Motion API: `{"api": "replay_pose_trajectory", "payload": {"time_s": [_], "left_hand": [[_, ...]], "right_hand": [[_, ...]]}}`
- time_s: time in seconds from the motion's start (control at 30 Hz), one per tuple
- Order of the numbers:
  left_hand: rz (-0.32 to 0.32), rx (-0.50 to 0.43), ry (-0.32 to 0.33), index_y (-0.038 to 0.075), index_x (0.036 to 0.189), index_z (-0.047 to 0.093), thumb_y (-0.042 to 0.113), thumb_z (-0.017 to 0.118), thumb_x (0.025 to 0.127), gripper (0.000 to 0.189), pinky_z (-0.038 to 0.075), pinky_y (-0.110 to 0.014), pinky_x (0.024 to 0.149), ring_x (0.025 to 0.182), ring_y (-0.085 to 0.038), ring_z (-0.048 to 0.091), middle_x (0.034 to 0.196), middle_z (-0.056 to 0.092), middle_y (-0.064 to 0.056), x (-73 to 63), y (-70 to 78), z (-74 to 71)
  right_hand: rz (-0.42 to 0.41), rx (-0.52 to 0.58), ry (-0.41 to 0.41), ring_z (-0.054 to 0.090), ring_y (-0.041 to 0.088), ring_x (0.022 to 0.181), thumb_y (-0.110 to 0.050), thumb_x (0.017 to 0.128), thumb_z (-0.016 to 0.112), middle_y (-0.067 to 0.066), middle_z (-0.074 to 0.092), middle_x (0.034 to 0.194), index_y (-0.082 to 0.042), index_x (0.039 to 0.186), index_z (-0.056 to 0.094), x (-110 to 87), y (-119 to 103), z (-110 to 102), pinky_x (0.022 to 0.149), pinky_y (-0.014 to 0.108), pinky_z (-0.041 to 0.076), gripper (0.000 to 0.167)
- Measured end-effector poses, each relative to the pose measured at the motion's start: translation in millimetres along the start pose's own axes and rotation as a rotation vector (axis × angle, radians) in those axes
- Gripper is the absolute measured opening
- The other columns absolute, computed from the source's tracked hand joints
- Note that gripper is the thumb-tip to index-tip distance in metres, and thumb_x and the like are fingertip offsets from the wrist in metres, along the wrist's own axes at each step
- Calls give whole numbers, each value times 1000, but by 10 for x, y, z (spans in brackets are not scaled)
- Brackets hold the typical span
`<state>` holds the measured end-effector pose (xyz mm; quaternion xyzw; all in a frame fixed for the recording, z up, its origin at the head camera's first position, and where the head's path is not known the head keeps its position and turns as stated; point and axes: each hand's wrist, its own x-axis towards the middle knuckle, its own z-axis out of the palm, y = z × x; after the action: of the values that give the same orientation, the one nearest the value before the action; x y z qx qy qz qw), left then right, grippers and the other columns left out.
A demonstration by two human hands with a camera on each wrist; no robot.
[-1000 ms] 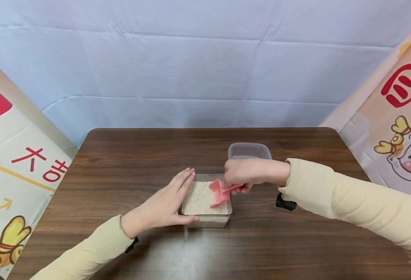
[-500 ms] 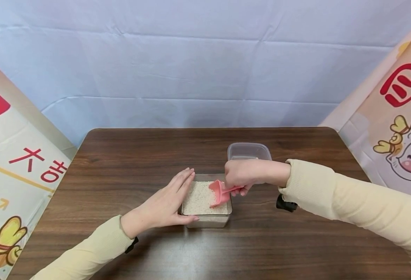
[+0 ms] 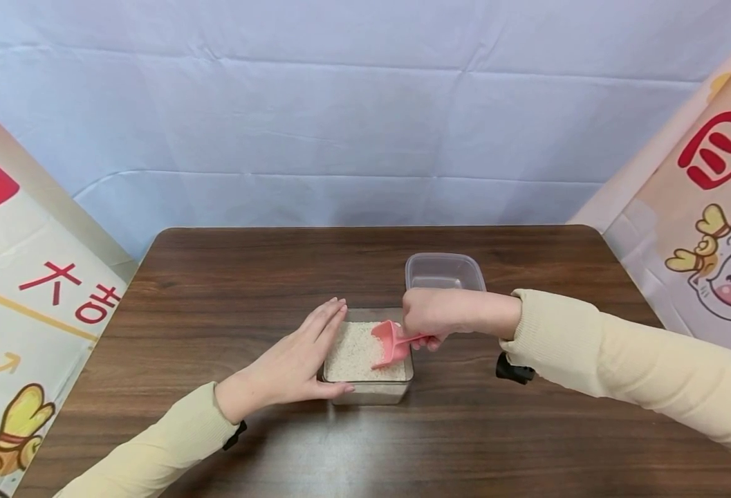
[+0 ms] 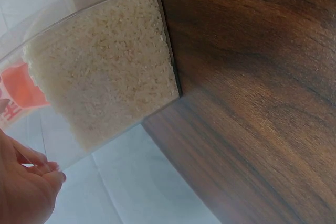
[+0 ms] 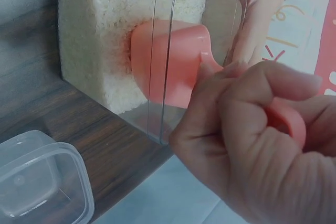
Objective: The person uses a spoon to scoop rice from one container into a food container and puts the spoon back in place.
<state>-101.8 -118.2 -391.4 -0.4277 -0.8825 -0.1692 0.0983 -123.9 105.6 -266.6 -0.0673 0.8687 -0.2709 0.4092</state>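
A clear, straight-walled container [image 3: 371, 395] filled with white rice [image 4: 105, 61] stands upright on the table. My left hand [image 3: 293, 360] holds its left side, thumb along the near wall and fingers reaching to the far corner; in the left wrist view some fingertips bend over the rim. My right hand [image 3: 440, 315] grips the handle of a pink scoop [image 5: 173, 61] from above, at the container's right side. The scoop's mouth is tilted down, its front edge sunk in the rice. Part of the handle is hidden by my curled fingers.
A transparent empty plastic box [image 3: 445, 261] stands behind my right hand, partly covered by it in the head view. The brown wooden table [image 3: 247, 270] ends at a pale cloth backdrop [image 3: 340, 124]. Printed banners [image 3: 723, 249] hang at both sides.
My right hand and forearm have shifted slightly right and toward me, showing more of the plastic box. The scoop has barely moved in the rice. My left hand stays in place.
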Motion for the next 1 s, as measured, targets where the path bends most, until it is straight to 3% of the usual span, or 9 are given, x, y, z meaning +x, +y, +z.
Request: {"api": "replay_pose_trajectory", "payload": {"time_s": [0.4, 0.8, 1.0], "left_hand": [[-9, 3, -22, -7, 141, 19, 59, 58, 75, 101, 30, -34, 105, 137, -26, 17, 147, 18, -17, 5, 19, -30], [-7, 6, -22, -7, 141, 19, 59, 58, 75, 101, 29, -35, 106, 136, -27, 17, 148, 18, -18, 5, 27, -41], [-9, 6, -24, -8, 141, 20, 58, 59, 74, 102, 28, -35, 106, 136, -27, 17, 147, 18, -18, 5, 30, -38]], "right_hand": [[-3, 39, 29, 36, 7, 43, 1, 89, 45, 3, 45, 55, 1, 66, 53, -41, 56, 37, 44, 16, 35, 25], [-20, 159, 64, 36, 7, 44, 2, 90, 43, 4, 46, 56, 3, 72, 52, -12, 179, 111, 43, 15, 34, 19], [-27, 192, 27, 37, 7, 45, -1, 91, 46, 3, 47, 57, 5, 77, 56, 6, 225, 88, 44, 16, 35, 19]]}}
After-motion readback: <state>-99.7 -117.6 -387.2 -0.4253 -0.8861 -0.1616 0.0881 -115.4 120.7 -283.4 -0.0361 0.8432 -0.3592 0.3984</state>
